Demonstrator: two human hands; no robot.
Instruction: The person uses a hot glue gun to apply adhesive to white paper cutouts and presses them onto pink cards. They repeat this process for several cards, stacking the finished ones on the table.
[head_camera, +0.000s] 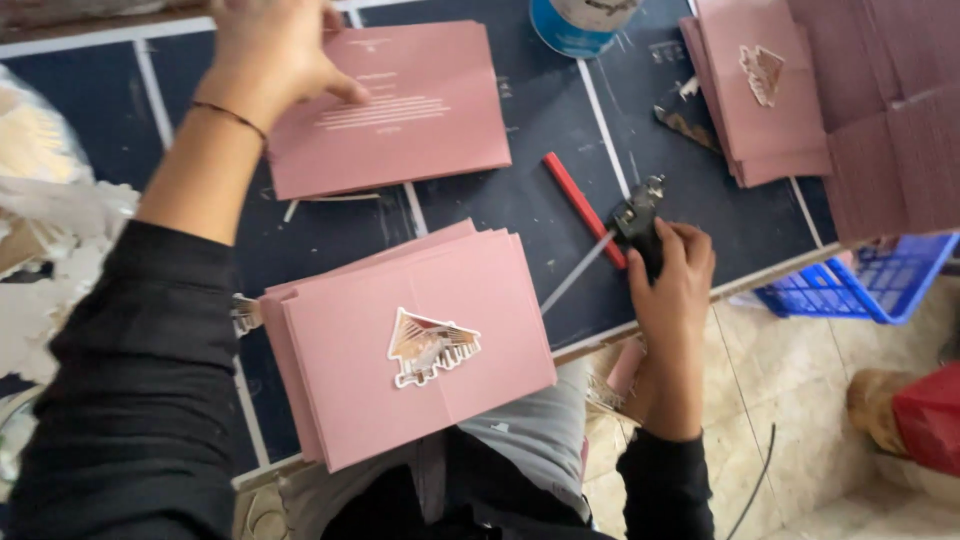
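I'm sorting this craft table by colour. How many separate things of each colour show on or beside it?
Pink card stacks: 4 (near stack, printed card under the left hand, sticker-topped stack, far-right pile)
Red pencil: 1
Black glue gun: 1, in the right hand
Blue things: 2 (round can, basket)
Total: 8

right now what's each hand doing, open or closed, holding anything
Left hand: fingers curled, resting on the printed pink card; a real grip cannot be told.
Right hand: closed around the black glue gun.
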